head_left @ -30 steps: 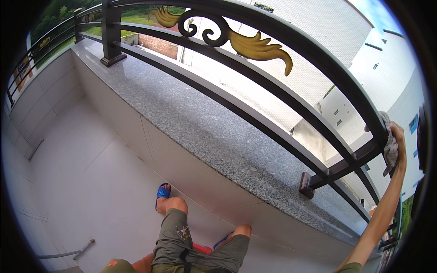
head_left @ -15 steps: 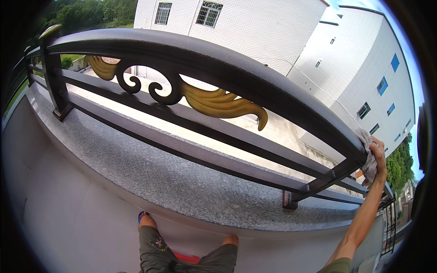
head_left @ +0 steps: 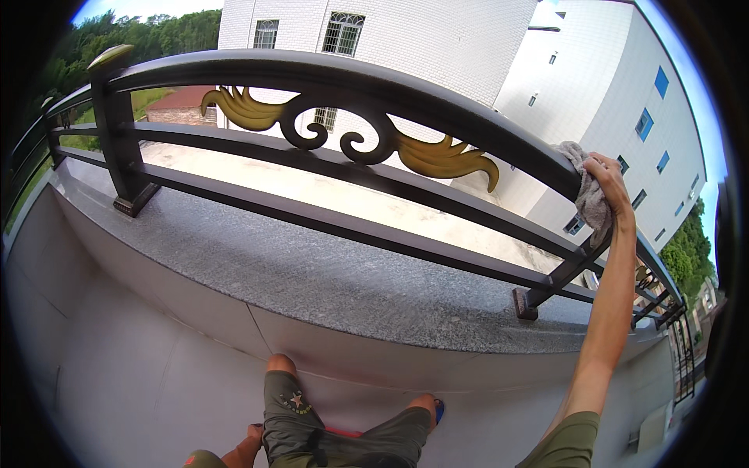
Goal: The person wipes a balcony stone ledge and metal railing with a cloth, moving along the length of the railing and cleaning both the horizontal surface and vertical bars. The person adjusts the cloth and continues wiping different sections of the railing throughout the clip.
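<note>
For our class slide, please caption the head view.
Right hand holds a gray cloth on the dark railing, above a speckled ledge.

The right hand (head_left: 611,186) grips a rumpled grey cloth (head_left: 591,201) over the dark metal handrail (head_left: 351,72); the left hand (head_left: 255,433) is beside the olive shorts (head_left: 367,442). Scrollwork (head_left: 388,136) (gold leaves, dark curls) sits beneath the handrail, above a speckled granite ledge (head_left: 312,273).
</note>
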Action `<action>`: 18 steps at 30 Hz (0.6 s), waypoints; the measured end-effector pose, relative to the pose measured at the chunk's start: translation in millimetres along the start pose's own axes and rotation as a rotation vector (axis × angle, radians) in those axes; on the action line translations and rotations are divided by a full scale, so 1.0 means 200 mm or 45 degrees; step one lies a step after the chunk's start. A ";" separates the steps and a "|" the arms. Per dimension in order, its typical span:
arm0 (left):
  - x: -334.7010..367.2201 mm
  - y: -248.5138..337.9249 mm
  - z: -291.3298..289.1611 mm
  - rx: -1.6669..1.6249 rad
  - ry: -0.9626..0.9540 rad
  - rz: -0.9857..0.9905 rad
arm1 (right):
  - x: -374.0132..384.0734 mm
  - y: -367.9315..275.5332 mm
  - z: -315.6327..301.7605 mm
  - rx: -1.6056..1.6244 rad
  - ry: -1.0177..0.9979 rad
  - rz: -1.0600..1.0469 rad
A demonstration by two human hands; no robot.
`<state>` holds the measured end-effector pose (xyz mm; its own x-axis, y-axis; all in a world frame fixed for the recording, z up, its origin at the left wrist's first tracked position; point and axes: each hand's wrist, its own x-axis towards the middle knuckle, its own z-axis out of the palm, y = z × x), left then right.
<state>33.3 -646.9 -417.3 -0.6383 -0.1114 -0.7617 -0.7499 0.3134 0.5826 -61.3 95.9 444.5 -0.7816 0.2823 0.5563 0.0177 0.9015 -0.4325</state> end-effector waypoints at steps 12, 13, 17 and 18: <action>-0.22 0.66 0.27 -0.140 0.463 0.650 | 0.48 -1.97 1.58 -0.018 -0.287 -0.346; -0.20 0.69 0.22 -0.077 0.521 0.699 | 0.43 -2.16 1.64 -0.076 -0.196 -0.430; -0.55 1.22 0.14 -0.327 0.365 1.225 | 0.39 -2.20 1.76 -0.112 -0.050 -0.526; -0.62 1.36 0.10 -0.377 0.368 1.283 | 0.38 -2.16 1.74 -0.088 -0.055 -0.599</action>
<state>-89.1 -529.0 -169.9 -0.9711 -0.1603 0.1769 0.1533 0.1497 0.9768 -345.4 -387.4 426.2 -0.7399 -0.1746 0.6497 -0.3044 0.9481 -0.0918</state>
